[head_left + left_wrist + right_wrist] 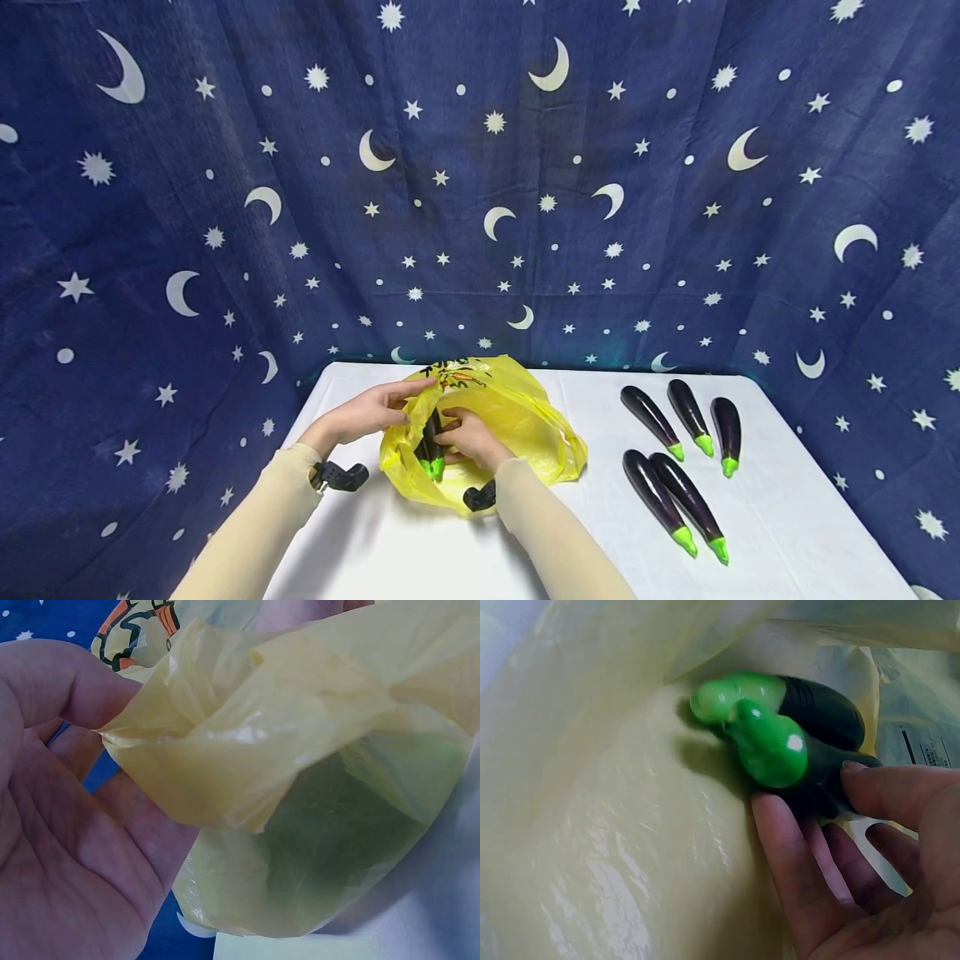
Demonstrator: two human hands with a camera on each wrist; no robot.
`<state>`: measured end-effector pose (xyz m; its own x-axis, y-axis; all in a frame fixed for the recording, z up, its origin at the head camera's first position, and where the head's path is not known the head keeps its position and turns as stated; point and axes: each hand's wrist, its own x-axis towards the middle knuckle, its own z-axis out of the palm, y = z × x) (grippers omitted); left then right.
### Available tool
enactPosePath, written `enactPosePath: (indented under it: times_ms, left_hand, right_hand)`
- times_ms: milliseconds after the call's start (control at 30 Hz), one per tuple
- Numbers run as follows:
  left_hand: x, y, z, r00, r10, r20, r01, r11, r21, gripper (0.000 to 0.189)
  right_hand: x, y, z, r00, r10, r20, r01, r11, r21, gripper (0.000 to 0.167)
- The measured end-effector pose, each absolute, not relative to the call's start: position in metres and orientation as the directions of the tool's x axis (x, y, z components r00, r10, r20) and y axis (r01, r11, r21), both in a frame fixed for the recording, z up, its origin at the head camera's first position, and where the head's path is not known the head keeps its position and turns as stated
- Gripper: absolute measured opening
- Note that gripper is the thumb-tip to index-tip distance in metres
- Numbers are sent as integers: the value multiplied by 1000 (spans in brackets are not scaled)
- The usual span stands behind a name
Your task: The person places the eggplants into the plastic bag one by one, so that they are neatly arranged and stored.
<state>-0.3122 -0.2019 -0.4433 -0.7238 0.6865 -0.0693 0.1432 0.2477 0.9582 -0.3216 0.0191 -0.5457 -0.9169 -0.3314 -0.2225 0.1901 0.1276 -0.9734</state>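
A yellow plastic bag (517, 396) lies on its side with its mouth towards me. My left hand (372, 410) pinches the left edge of that mouth between thumb and fingers, lifting the thin film. Inside the bag, my right hand (474, 440) grips a dark eggplant (774, 750) with a bright green stem end, thumb on one side and fingers on the other. Right beside it in the bag rests a second eggplant (821, 711), its green end pointing the same way. The bag's film hides their far ends.
On the right side of the white table (795, 517), several more eggplants lie in two groups: a back group (686, 412) and a front pair (652, 492). A dark blue curtain (480, 183) with moons and stars hangs behind the table.
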Motion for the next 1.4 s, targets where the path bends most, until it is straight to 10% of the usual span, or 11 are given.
enactPosePath:
  times_ms: [1400]
  left_hand:
    - [-313, -204, -443, -752, 657, -51, 175, 274, 946, 72]
  right_hand:
    - [-304, 51, -519, -889, -453, -63, -64, 259, -964, 68]
